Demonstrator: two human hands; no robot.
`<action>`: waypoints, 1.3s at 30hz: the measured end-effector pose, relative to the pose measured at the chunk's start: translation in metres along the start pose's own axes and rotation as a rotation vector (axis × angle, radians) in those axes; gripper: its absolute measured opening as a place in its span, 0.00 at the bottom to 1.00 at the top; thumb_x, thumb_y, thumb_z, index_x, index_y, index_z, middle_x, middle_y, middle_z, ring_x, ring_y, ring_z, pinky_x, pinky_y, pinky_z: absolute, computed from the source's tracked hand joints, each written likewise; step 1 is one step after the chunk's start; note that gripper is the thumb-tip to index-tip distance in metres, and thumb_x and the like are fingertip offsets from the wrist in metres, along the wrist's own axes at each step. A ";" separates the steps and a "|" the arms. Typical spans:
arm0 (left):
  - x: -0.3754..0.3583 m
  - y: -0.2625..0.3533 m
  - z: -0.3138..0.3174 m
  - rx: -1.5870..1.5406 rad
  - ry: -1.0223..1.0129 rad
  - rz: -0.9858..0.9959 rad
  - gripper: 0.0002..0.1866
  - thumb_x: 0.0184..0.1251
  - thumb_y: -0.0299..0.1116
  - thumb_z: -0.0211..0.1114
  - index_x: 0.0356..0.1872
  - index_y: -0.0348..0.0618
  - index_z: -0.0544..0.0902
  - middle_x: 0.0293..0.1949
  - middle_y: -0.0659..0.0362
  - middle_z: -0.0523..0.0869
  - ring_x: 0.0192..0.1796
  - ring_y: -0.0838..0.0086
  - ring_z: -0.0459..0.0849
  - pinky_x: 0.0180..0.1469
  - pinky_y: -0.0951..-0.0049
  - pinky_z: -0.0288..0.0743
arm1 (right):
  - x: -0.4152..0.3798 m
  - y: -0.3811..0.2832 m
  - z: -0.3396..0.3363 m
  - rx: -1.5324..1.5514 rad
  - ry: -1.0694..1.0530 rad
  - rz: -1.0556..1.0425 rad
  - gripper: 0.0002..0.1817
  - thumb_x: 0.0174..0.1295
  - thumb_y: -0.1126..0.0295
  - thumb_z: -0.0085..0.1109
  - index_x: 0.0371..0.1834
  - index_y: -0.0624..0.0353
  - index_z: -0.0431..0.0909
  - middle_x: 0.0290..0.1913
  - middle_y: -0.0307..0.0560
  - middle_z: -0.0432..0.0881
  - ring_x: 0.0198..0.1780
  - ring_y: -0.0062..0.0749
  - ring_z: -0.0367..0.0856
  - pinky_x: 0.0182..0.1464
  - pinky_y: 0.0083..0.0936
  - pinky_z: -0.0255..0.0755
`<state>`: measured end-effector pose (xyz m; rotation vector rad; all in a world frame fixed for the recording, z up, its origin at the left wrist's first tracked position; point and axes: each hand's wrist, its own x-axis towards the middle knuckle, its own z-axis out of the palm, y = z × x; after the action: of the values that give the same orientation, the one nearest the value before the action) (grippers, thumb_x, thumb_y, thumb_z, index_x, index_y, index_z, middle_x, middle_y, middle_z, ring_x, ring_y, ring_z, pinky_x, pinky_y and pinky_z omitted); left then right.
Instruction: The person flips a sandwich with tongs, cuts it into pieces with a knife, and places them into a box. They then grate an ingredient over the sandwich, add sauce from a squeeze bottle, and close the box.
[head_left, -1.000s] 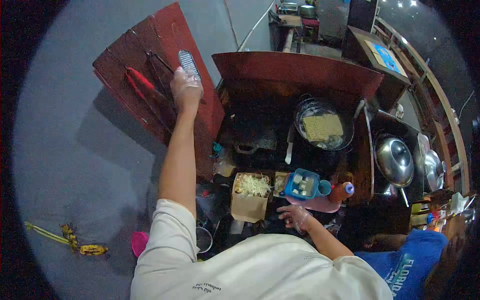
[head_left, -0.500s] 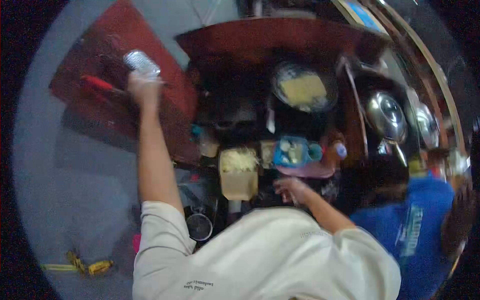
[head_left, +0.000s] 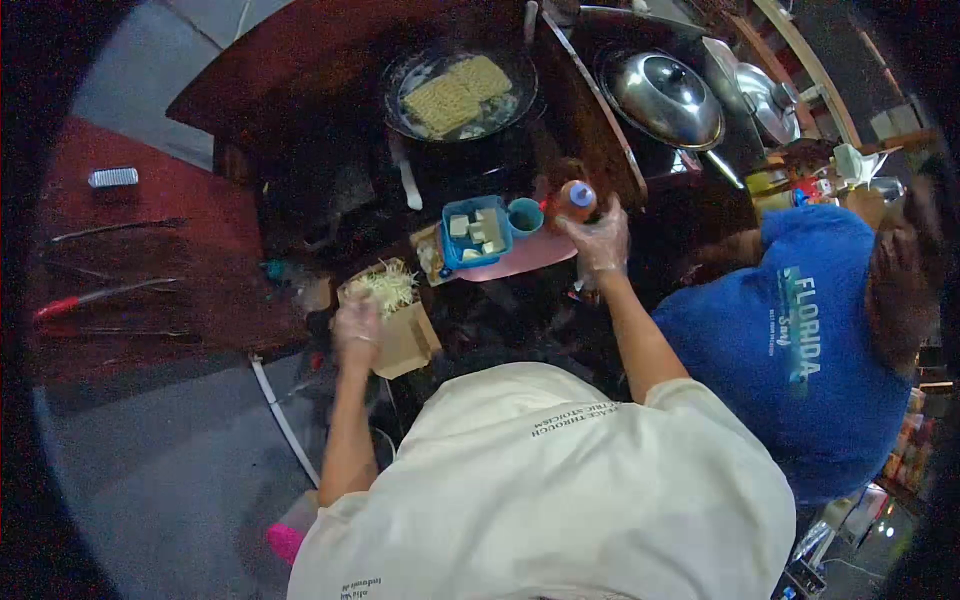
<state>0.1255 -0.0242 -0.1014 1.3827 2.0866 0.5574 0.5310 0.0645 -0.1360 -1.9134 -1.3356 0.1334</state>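
Observation:
My right hand (head_left: pixel 600 242), in a clear plastic glove, has its fingers around a sauce bottle (head_left: pixel 578 194) with orange-brown contents and a pale cap. Also gloved, my left hand (head_left: pixel 357 328) is at the left side of a brown food box (head_left: pixel 408 345) topped with pale shreds (head_left: pixel 392 287); motion smears its fingers. Between the hands are a blue container (head_left: pixel 476 232) with white blocks inside, a teal cup (head_left: pixel 525 216) and a pink tray (head_left: pixel 540 256). Blocks of noodles (head_left: pixel 457 96) lie in a dark pan (head_left: pixel 460 132) farther back.
A silvery ribbed item (head_left: pixel 113 177) and red-handled tongs (head_left: pixel 60 307) lie on the red table (head_left: pixel 210 190) at left. Domed metal lids (head_left: pixel 665 98) stand at back right. A person in a blue shirt (head_left: pixel 790 370) is close on my right.
My view has swung left-to-right. My left hand has left the silvery item on the red table and come to the food box. My right hand has reached forward and taken the sauce bottle.

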 end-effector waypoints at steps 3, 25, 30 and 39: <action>-0.033 0.015 0.048 0.332 -0.263 0.433 0.15 0.67 0.36 0.59 0.50 0.43 0.83 0.46 0.47 0.86 0.46 0.55 0.85 0.50 0.61 0.77 | 0.016 -0.017 0.003 0.062 -0.080 0.071 0.35 0.38 0.51 0.79 0.48 0.59 0.78 0.44 0.54 0.85 0.47 0.46 0.85 0.49 0.38 0.77; 0.034 0.137 -0.030 -1.765 -0.106 0.148 0.35 0.61 0.53 0.68 0.62 0.44 0.69 0.60 0.51 0.77 0.60 0.59 0.77 0.65 0.54 0.71 | -0.052 -0.228 0.013 1.378 -0.886 0.546 0.31 0.55 0.63 0.71 0.60 0.66 0.73 0.54 0.50 0.80 0.54 0.31 0.79 0.60 0.29 0.72; 0.074 0.098 -0.080 -1.244 0.025 0.581 0.31 0.62 0.47 0.67 0.62 0.42 0.69 0.59 0.49 0.77 0.59 0.57 0.77 0.66 0.57 0.69 | -0.044 -0.158 0.022 0.860 -1.389 0.312 0.30 0.55 0.60 0.69 0.59 0.66 0.76 0.52 0.51 0.83 0.52 0.30 0.81 0.57 0.25 0.73; 0.148 0.042 0.099 -0.669 0.153 0.256 0.41 0.56 0.28 0.73 0.70 0.39 0.59 0.61 0.54 0.72 0.64 0.64 0.71 0.69 0.61 0.63 | -0.035 -0.006 0.038 0.704 -1.255 0.909 0.21 0.55 0.61 0.68 0.47 0.65 0.82 0.41 0.45 0.85 0.41 0.28 0.80 0.48 0.25 0.73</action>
<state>0.1750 0.1315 -0.1837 1.2217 1.5969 1.3568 0.4921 0.0569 -0.1701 -1.5742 -0.6921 2.1843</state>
